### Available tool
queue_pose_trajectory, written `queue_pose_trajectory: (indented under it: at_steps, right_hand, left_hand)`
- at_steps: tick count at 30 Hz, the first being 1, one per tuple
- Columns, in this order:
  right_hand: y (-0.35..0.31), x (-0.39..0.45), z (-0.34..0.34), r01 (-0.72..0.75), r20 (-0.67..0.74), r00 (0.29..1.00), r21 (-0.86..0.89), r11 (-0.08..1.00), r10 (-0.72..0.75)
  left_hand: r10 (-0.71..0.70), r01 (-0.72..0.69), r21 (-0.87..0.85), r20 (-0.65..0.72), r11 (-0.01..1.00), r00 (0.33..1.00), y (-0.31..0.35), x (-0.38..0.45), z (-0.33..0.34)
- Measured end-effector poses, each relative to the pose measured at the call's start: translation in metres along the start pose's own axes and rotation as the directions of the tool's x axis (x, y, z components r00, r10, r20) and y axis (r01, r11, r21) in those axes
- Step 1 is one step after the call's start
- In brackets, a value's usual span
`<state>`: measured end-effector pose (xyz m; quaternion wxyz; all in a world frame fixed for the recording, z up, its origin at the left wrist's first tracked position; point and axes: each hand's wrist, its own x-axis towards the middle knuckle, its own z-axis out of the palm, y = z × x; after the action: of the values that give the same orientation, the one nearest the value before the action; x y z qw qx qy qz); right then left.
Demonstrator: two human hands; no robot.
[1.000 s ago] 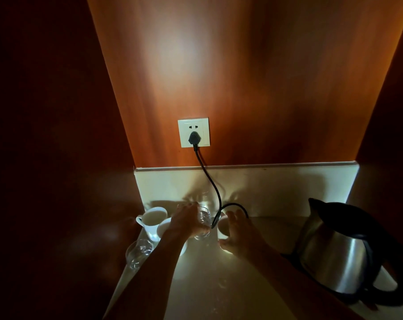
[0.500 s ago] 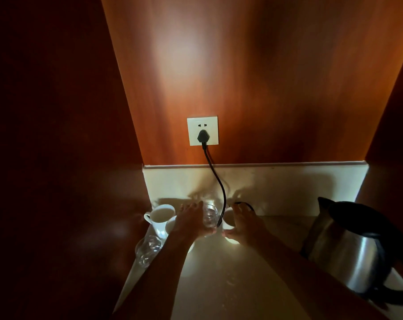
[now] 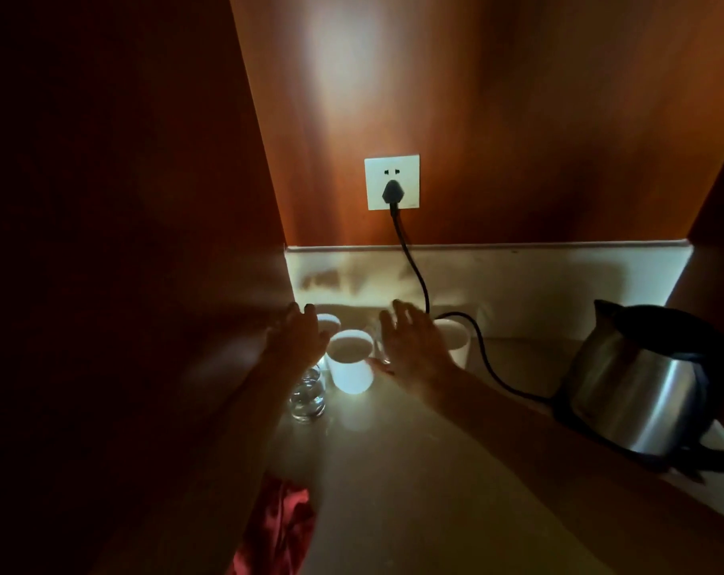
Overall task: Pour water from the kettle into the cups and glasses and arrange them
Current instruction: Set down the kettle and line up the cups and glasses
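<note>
Three white cups stand in the back left corner of the counter: one in the middle, one behind my left hand, one behind my right hand. A clear glass with water stands in front of the left hand. My left hand has straight fingers spread beside the middle cup's left side. My right hand is spread to that cup's right, and a second glass shows partly at its left edge. The steel kettle with a black lid and handle sits at the right.
A black cord runs from the wall socket down across the counter to the kettle's base. Dark wooden walls close in on the left and right. A pale backsplash bounds the counter at the back.
My left hand let go of the glass it held and moved left. My right hand left the cup it was touching. Both now have fingers spread on either side of the middle cup.
</note>
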<state>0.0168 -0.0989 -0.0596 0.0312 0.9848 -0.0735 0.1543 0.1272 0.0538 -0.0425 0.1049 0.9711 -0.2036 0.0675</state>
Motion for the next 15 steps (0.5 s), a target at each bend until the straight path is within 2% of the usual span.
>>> queue_pose_trajectory:
  at_steps: [2,5,8,15]
  right_hand:
    - [-0.023,0.002,0.004,0.046,0.038,0.998,0.119,0.992,-0.051]
    - [-0.039,0.008,0.017,-0.016,0.101,0.995,0.216,0.976,-0.006]
    - [-0.042,0.016,0.024,-0.059,0.146,0.989,0.207,0.977,0.029]
    - [-0.028,0.025,0.025,-0.043,0.181,0.983,0.146,0.988,0.016]
  left_hand:
    - [-0.019,0.02,0.084,-0.01,0.996,1.0,-0.006,0.0,0.002]
    - [-0.007,0.005,0.062,0.026,0.998,1.0,-0.014,0.008,0.013]
    - [0.012,-0.01,-0.032,0.064,0.999,0.998,-0.021,0.015,0.026]
    - [-0.019,0.02,-0.166,0.01,0.986,1.0,-0.02,0.024,0.037]
